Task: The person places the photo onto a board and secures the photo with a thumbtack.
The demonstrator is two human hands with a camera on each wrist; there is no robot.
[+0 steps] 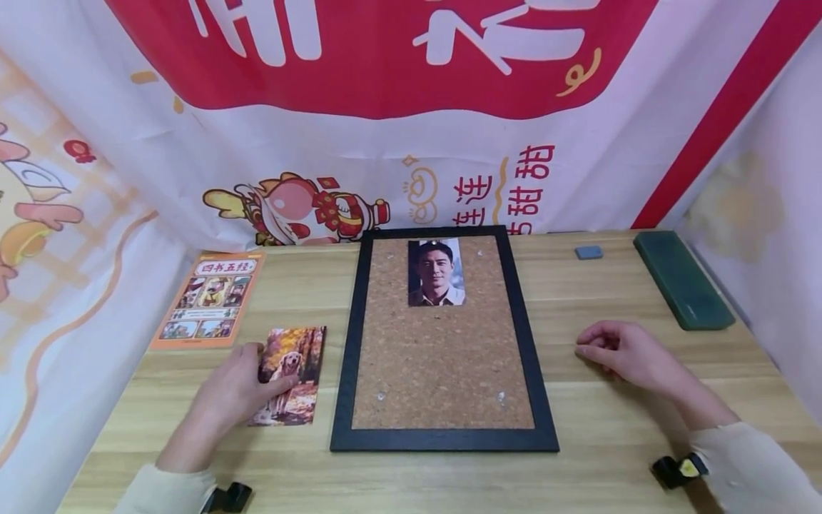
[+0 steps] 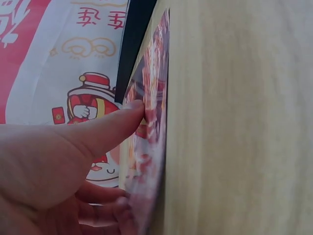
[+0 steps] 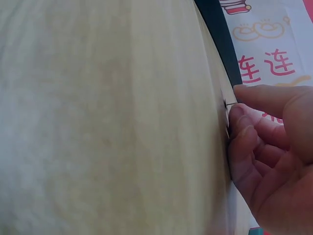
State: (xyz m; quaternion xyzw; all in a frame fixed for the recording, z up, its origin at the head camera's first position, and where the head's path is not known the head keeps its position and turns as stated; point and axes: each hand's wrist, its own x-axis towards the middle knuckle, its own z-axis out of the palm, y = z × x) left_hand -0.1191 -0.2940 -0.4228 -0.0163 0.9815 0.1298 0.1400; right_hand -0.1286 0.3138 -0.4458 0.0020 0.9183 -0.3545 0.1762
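Observation:
My left hand (image 1: pixel 234 385) holds a photo of a golden dog among autumn leaves (image 1: pixel 302 357) by its left side. The thumb lies across its face and the other fingers are at its edge, partly hidden. To the right of the photo lies a corkboard (image 1: pixel 443 357) in a black frame, with several small clear pushpins at its corners. A portrait photo (image 1: pixel 437 275) is at the board's top middle, with a pin at its upper edge. Right of the board, my right hand (image 1: pixel 632 357) pinches a pin (image 3: pixel 231 104); only its thin needle shows between the fingertips.
An orange booklet (image 1: pixel 208 300) lies at the back left of the wooden table. At the back right are a small blue block (image 1: pixel 589 252) and a dark green case (image 1: pixel 683 282). A printed cloth (image 1: pixel 359 135) hangs behind the table.

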